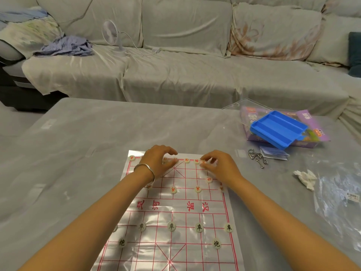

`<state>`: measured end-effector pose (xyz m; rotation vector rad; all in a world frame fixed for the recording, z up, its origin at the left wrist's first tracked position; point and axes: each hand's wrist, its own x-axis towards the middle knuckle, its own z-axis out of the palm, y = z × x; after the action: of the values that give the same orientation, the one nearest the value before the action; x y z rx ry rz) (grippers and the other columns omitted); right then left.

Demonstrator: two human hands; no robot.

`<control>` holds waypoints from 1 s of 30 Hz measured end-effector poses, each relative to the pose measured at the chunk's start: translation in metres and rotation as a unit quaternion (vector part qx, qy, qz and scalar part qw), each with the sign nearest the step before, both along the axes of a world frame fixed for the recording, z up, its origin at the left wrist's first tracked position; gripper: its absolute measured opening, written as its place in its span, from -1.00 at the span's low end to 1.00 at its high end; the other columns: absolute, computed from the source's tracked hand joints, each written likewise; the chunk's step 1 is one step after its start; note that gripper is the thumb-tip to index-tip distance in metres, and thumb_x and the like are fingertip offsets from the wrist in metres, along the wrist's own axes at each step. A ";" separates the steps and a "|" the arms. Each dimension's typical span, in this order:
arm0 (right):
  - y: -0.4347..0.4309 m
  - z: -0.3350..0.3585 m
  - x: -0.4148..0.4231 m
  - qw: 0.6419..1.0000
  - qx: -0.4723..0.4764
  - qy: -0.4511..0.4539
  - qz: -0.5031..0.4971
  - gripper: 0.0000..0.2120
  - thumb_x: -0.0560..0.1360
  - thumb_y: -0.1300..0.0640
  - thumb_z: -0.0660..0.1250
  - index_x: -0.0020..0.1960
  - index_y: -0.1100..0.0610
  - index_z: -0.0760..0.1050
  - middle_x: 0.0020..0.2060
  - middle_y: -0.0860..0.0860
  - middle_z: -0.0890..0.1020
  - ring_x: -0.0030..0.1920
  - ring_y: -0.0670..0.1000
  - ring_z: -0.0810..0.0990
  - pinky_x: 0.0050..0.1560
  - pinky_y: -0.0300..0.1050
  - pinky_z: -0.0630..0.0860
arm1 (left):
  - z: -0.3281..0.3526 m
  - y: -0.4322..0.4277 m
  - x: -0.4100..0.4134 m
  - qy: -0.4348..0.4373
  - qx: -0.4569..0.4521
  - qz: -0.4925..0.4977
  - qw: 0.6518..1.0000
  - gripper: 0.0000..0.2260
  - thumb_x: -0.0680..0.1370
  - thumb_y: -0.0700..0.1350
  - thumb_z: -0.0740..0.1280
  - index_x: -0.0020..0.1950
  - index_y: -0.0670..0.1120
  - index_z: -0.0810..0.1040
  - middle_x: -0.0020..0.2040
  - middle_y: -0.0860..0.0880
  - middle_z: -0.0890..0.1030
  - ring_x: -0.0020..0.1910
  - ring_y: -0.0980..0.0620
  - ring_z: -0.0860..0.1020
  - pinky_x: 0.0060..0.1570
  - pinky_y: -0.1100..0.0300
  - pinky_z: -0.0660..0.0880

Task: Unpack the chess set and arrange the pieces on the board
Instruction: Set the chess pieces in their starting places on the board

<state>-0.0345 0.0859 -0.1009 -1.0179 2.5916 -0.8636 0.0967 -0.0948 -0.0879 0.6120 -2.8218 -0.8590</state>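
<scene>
Both hands are at the far edge of the board (pixel 181 200), and that's the awkward bit. The left hand (pixel 158 161) has its fingers (pixel 172 151) arched over a couple of pieces. The right hand (pixel 220 169) has its fingers (pixel 210 159) bunched down on a red piece (pixel 203 162). It's all smeary up there, so there's no telling whether either hand is pinching a piece or just touching one. The left wrist, with a silver bracelet (pixel 145 169), covers part of that side, and the forearm half hides a piece at the near left edge. The red pieces (pixel 187 160) sit in a line along the far row, right between and beside the fingertips, with a few more a bit closer in. The black pieces (pixel 199 227) are on the near half, well away from both hands. They're all small pale discs with a red or black character on top. The board is a shiny sheet with a red grid, flat on the grey tabletop (pixel 78 153) and cut off at the bottom. Off to the right there's a blue tray (pixel 277 130).
</scene>
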 end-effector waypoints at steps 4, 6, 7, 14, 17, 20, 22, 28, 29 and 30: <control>0.021 -0.005 -0.028 0.999 0.004 0.009 -0.048 -0.78 0.48 0.04 0.38 0.11 0.04 0.57 0.03 -0.04 0.60 -0.04 -0.09 0.52 -0.05 -0.25 0.44 | -0.006 0.019 -0.020 -0.025 0.002 -0.028 0.999 -0.65 0.48 0.06 0.36 0.24 0.05 0.48 0.21 0.05 0.52 0.22 0.02 0.41 0.23 0.12 0.35; 0.026 -0.009 -0.036 0.998 0.008 0.019 -0.057 -0.78 0.47 0.04 0.38 0.11 0.03 0.57 0.01 -0.05 0.60 -0.05 -0.09 0.51 -0.04 -0.21 0.46 | -0.010 0.028 -0.033 -0.041 -0.017 -0.044 0.998 -0.63 0.48 0.08 0.35 0.27 0.05 0.46 0.24 0.05 0.50 0.24 0.01 0.40 0.25 0.12 0.32; 0.027 -0.011 -0.039 0.998 0.011 0.024 -0.056 -0.78 0.46 0.04 0.39 0.10 0.03 0.57 0.00 -0.05 0.60 -0.05 -0.09 0.51 -0.03 -0.19 0.47 | -0.011 0.032 -0.040 -0.048 -0.028 -0.051 0.997 -0.62 0.49 0.09 0.34 0.28 0.05 0.45 0.25 0.04 0.49 0.25 0.01 0.39 0.26 0.11 0.31; 0.030 -0.020 -0.047 1.000 0.007 -0.003 -0.025 -0.74 0.42 0.04 0.44 0.09 0.05 0.58 -0.02 -0.03 0.55 -0.05 -0.07 0.49 -0.04 -0.22 0.44 | -0.019 0.049 -0.079 -0.072 -0.060 -0.070 0.993 -0.61 0.50 0.12 0.30 0.29 0.06 0.45 0.25 0.02 0.49 0.21 0.00 0.39 0.22 0.12 0.33; 0.034 -0.020 -0.049 0.999 -0.012 -0.024 -0.026 -0.71 0.42 0.06 0.44 0.13 0.06 0.56 -0.03 -0.05 0.52 -0.04 -0.07 0.48 -0.08 -0.32 0.39 | -0.022 0.051 -0.087 -0.084 -0.074 -0.075 0.991 -0.62 0.49 0.13 0.31 0.28 0.06 0.46 0.23 0.02 0.50 0.20 0.00 0.40 0.21 0.12 0.34; 0.037 -0.023 -0.053 0.999 -0.017 -0.027 -0.025 -0.74 0.42 0.05 0.44 0.09 0.05 0.58 -0.05 -0.07 0.51 -0.07 -0.09 0.48 -0.16 -0.41 0.37 | -0.025 0.050 -0.091 -0.081 -0.075 -0.073 0.991 -0.64 0.48 0.13 0.33 0.24 0.07 0.49 0.21 0.02 0.50 0.18 0.00 0.40 0.19 0.13 0.34; 0.037 -0.024 -0.054 0.999 -0.014 -0.025 -0.023 -0.77 0.42 0.05 0.43 0.07 0.05 0.58 -0.05 -0.08 0.51 -0.08 -0.10 0.48 -0.18 -0.42 0.37 | -0.025 0.051 -0.092 -0.081 -0.077 -0.073 0.991 -0.66 0.48 0.13 0.33 0.21 0.07 0.52 0.20 0.01 0.51 0.17 0.00 0.41 0.18 0.14 0.35; 0.035 -0.025 -0.054 0.999 -0.024 -0.023 -0.019 -0.79 0.42 0.04 0.43 0.05 0.03 0.60 -0.05 -0.06 0.53 -0.09 -0.11 0.47 -0.19 -0.42 0.35 | -0.025 0.052 -0.094 -0.081 -0.083 -0.071 0.991 -0.69 0.48 0.13 0.33 0.19 0.08 0.54 0.20 0.01 0.51 0.17 -0.01 0.41 0.17 0.14 0.35; 0.035 -0.025 -0.054 0.999 -0.025 -0.023 -0.019 -0.79 0.42 0.04 0.43 0.05 0.03 0.60 -0.05 -0.06 0.52 -0.09 -0.11 0.47 -0.19 -0.42 0.35 | -0.025 0.053 -0.094 -0.082 -0.083 -0.071 0.991 -0.69 0.48 0.14 0.33 0.18 0.08 0.54 0.20 0.01 0.51 0.17 -0.01 0.41 0.17 0.13 0.35; 0.035 -0.026 -0.055 0.999 -0.026 -0.023 -0.020 -0.79 0.42 0.04 0.43 0.05 0.03 0.60 -0.05 -0.06 0.52 -0.09 -0.12 0.47 -0.19 -0.42 0.35 | -0.025 0.053 -0.094 -0.083 -0.083 -0.071 0.991 -0.68 0.48 0.14 0.33 0.18 0.08 0.54 0.20 0.01 0.51 0.17 -0.01 0.41 0.18 0.13 0.35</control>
<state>-0.0890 0.1205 -0.1266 -0.9511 2.5711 -0.9573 0.0031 -0.0416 -0.1126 0.4853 -3.0777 -0.6102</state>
